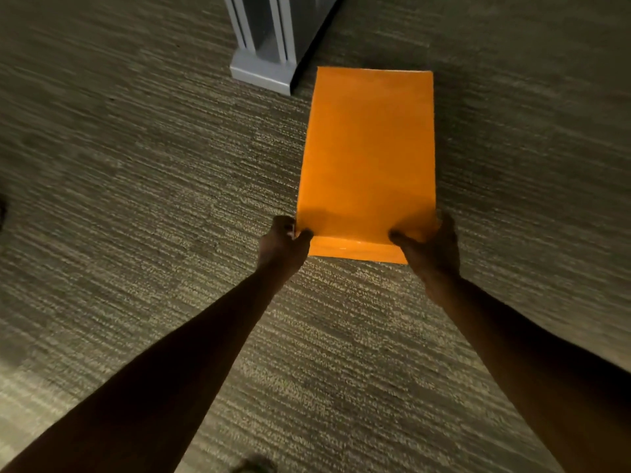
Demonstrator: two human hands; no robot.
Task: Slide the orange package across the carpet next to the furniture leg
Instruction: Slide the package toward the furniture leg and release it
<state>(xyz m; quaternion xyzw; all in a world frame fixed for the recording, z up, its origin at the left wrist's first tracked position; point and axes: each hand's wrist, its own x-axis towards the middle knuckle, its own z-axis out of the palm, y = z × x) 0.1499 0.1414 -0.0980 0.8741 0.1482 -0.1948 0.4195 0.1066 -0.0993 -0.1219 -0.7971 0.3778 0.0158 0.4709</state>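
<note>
A flat orange package (pixel 367 155) lies lengthwise on the grey striped carpet (pixel 136 182), its far end just right of a white furniture leg (pixel 264 68). My left hand (pixel 283 245) pinches the package's near left corner, thumb on top. My right hand (pixel 432 249) grips the near right corner the same way. Both arms reach forward from the bottom of the view.
The white furniture leg has a square foot and rises out of the top of the frame, with a dark gap behind it. Carpet spreads on all sides. A dark shape (pixel 2 209) shows at the left edge, and a blurred object (pixel 254 466) sits at the bottom edge.
</note>
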